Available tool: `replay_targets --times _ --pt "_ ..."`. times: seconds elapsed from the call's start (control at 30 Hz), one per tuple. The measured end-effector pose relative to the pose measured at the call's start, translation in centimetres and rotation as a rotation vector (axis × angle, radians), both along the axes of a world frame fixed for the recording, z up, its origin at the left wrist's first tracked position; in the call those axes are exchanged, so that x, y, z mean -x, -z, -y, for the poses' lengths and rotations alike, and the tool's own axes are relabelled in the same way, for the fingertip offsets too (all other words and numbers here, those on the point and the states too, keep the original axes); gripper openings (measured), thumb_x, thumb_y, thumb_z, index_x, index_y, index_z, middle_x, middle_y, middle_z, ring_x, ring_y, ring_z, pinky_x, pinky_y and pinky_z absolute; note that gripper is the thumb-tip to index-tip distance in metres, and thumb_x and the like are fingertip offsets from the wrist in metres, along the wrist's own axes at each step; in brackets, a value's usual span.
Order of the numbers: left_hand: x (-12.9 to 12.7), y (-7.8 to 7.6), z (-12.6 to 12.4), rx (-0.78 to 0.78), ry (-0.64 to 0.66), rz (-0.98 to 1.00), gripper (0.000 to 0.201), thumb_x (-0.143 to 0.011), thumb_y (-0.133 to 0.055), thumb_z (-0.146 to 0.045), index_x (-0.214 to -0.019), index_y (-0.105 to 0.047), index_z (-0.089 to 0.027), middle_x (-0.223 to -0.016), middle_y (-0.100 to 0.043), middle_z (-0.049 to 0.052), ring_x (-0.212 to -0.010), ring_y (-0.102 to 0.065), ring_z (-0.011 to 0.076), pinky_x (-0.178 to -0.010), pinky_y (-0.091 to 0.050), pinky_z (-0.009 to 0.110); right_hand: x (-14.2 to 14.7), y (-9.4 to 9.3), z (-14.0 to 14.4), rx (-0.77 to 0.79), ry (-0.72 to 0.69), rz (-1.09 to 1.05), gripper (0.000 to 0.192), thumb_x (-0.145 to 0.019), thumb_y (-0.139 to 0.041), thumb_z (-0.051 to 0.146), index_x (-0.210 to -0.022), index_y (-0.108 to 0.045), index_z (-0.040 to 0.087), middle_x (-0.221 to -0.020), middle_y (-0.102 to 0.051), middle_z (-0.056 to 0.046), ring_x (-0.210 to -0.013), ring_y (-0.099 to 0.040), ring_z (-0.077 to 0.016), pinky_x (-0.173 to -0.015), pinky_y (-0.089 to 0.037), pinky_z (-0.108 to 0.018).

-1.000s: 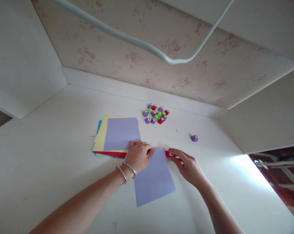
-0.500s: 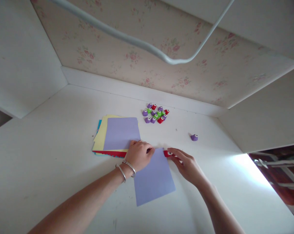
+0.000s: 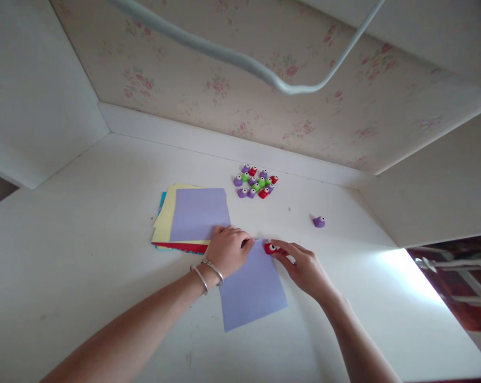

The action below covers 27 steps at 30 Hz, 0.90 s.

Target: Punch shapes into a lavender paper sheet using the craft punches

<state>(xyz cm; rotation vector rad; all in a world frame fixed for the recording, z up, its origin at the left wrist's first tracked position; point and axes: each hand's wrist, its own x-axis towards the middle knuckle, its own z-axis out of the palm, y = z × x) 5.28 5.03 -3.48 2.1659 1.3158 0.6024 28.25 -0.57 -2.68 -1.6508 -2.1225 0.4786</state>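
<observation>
A sheet of purple paper [image 3: 254, 295] lies slanted on the white table in front of me. My left hand [image 3: 229, 250], with two silver bangles at the wrist, is closed at the sheet's top left edge, fingers curled and thumb by the paper. Between the thumb and fingers of my right hand [image 3: 298, 263] is a small red craft punch [image 3: 269, 248] with a white button on top. The punch sits at the sheet's top right corner; whether the paper is inside its slot I cannot tell.
Left of the sheet lies a stack of coloured paper [image 3: 198, 213], purple on top of yellow, red and blue. Several purple, green and red punches [image 3: 256, 182] are grouped near the back wall. One purple punch [image 3: 319, 222] stands apart at the right. A white cable [image 3: 224, 50] hangs above.
My right hand has shifted the red punch slightly left, further onto the sheet's corner, and turned it a little. The left hand stays at the paper's edge. The view has tilted slightly.
</observation>
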Motion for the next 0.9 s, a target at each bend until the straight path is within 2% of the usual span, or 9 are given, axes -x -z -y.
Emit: replay_targets --times 0.23,0.5,0.7,0.83,0.9 --pt "0.0 0.1 0.0 -0.007 0.001 0.002 0.029 -0.097 -0.047 -0.034 -0.084 -0.071 -0.024 -0.092 -0.073 0.000 -0.093 -0.063 0.0158 -0.088 -0.030 0.035 0.5 -0.6 -0.1 0.083 0.060 -0.097 0.032 -0.092 -0.061 0.035 -0.124 -0.066 0.029 -0.107 -0.074 -0.003 -0.093 -0.072 -0.0197 -0.077 -0.061 -0.030" --pt "0.1 0.0 0.1 -0.007 0.003 0.003 0.031 -0.098 -0.046 -0.035 -0.086 -0.072 -0.022 -0.092 -0.073 0.002 -0.094 -0.063 0.0165 -0.091 -0.031 0.035 0.8 -1.1 -0.7 0.239 0.126 -0.304 0.031 -0.092 -0.059 0.044 -0.113 -0.073 0.026 -0.103 -0.077 -0.003 -0.093 -0.074 -0.0240 -0.083 -0.062 -0.036" --pt "0.1 -0.1 0.1 -0.007 -0.001 0.010 0.031 -0.098 -0.046 -0.033 -0.083 -0.072 -0.023 -0.091 -0.073 0.002 -0.093 -0.063 0.0174 -0.092 -0.032 0.036 0.7 -0.8 -1.5 0.295 0.208 -0.333 0.030 -0.088 -0.062 0.047 -0.104 -0.077 0.026 -0.105 -0.077 -0.003 -0.101 -0.072 -0.0258 -0.092 -0.058 -0.040" --pt "0.1 -0.1 0.1 -0.002 0.005 0.024 0.028 -0.097 -0.048 -0.031 -0.083 -0.071 -0.024 -0.091 -0.073 0.000 -0.093 -0.063 0.0171 -0.091 -0.031 0.036 0.8 -1.1 -2.1 0.369 0.277 -0.365 0.042 -0.080 -0.071 0.047 -0.116 -0.074 0.025 -0.116 -0.074 -0.005 -0.112 -0.067 -0.0279 -0.103 -0.051 -0.044" --pt "0.1 -0.1 0.1 0.001 0.006 0.029 0.028 -0.097 -0.049 -0.031 -0.082 -0.071 -0.023 -0.091 -0.073 0.000 -0.093 -0.062 0.0168 -0.091 -0.031 0.036 0.8 -1.4 -2.3 0.423 0.269 -0.392 0.044 -0.079 -0.072 0.047 -0.117 -0.074 0.024 -0.117 -0.073 -0.006 -0.112 -0.067 -0.0283 -0.103 -0.051 -0.044"
